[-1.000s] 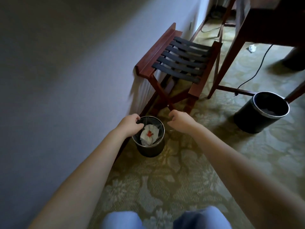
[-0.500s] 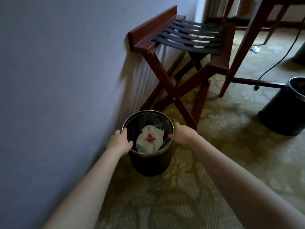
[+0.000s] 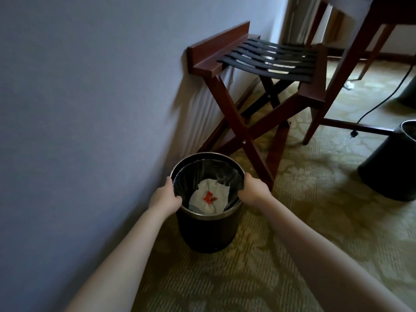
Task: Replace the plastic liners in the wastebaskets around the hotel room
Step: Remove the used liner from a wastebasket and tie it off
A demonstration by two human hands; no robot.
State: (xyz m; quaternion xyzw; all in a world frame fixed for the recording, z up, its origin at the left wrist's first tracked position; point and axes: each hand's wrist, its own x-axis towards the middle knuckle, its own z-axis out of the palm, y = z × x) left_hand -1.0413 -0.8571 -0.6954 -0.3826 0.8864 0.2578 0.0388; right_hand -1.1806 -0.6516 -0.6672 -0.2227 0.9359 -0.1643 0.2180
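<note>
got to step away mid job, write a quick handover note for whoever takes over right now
Left grip: curled over the left side of the wastebasket rim.
Right grip: curled over the right side of the same rim.
Things: the wastebasket stands on the carpet by the wall, in front of the luggage rack. The old liner is inside, holding a crumpled tissue. A second wastebasket stands to the right, its inside cut off from view.
Done: nothing taken out yet.
Left: lift out the old liner with the rubbish, fit a fresh one, then check the second wastebasket. No fresh liner in view.
</note>
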